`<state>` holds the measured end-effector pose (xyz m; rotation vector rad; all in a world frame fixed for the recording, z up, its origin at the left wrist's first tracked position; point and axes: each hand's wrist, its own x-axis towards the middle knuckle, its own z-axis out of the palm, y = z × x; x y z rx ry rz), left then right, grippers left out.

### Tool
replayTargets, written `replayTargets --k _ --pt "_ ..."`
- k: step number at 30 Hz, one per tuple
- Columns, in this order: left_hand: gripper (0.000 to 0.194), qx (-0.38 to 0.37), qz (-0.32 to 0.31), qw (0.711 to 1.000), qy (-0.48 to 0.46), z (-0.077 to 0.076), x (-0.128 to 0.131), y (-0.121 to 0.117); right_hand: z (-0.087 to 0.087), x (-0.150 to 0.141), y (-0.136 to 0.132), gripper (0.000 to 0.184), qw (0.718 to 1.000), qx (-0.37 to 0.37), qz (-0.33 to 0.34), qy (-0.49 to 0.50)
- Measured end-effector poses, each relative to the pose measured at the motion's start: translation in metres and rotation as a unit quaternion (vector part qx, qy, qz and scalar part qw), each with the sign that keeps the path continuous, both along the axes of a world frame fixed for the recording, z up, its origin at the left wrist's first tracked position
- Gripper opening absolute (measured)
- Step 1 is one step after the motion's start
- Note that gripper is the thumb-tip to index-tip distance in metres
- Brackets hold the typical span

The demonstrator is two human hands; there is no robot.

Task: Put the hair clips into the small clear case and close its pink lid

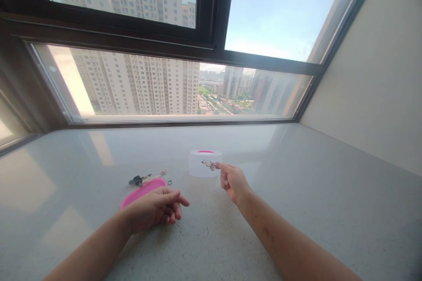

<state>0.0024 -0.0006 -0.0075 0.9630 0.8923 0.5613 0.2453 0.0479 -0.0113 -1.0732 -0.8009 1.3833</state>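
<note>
My right hand (233,181) pinches a small bunch of metal rings or clasps (210,165), which looks like a keychain, between thumb and index finger. It hangs in front of a translucent white plastic container (195,168) with a pink strip at its top. Whether the bunch touches the container I cannot tell. My left hand (161,207) holds nothing; its index finger points right and the other fingers curl loosely. Behind it lies a pink lid-like piece (145,191), partly covered by the hand.
Just beyond the pink piece lie a black key-like item (136,181) and several small ring-ended pieces (164,172). Everything rests on a pale speckled sill (296,210). A dark window frame (181,124) closes off the back, and a white wall (369,96) stands at right.
</note>
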Motion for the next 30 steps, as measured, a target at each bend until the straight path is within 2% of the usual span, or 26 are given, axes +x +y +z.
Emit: replayTargets --k 9,15,18,22,24,26,30 --pt "0.037 0.017 -0.011 0.999 0.029 0.001 0.001 -0.001 0.001 -0.005 -0.004 0.030 0.998 -0.009 -0.058 -0.003" --pt "0.038 0.074 -0.046 0.993 0.081 0.009 0.004 -0.005 0.001 -0.008 -0.008 0.029 0.997 0.031 -0.067 -0.038" --pt "0.036 0.139 0.013 0.985 0.098 0.018 -0.001 0.001 0.002 -0.012 -0.012 0.027 0.994 0.068 -0.066 -0.063" --pt "0.037 0.232 0.176 0.946 0.138 0.034 -0.021 0.017 0.003 -0.018 -0.019 0.028 0.986 0.119 -0.043 -0.107" --pt "0.035 0.262 0.225 0.919 0.192 0.042 -0.034 0.023 0.002 -0.021 -0.022 0.029 0.981 0.139 -0.018 -0.133" --pt "0.030 0.281 0.235 0.892 0.264 0.049 -0.048 0.027 -0.001 -0.024 -0.024 0.030 0.975 0.155 0.009 -0.159" --pt "0.019 0.313 0.196 0.833 0.412 0.053 -0.069 0.031 -0.006 -0.025 -0.026 0.030 0.961 0.177 0.052 -0.204"
